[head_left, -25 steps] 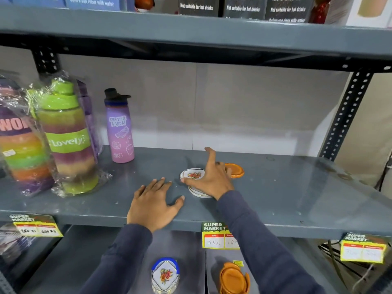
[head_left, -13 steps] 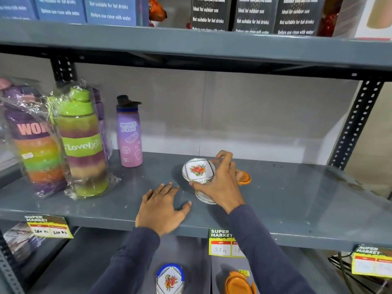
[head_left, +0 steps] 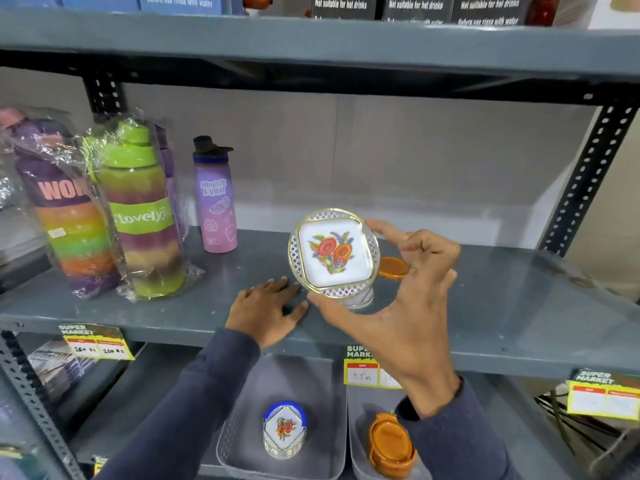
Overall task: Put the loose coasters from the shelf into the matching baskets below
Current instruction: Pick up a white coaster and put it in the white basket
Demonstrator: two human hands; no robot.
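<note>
The right hand [head_left: 398,292] pinched 1 floral coaster [head_left: 333,252] by its rim, directly above the matching left basket [head_left: 242,441]; the left hand [head_left: 265,311] rested flat, fingers spread.

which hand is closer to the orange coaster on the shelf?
Right. The right hand, holding the floral coaster, has its fingers right beside the orange coaster. The left hand lies flat on the shelf, well to its left.
</note>
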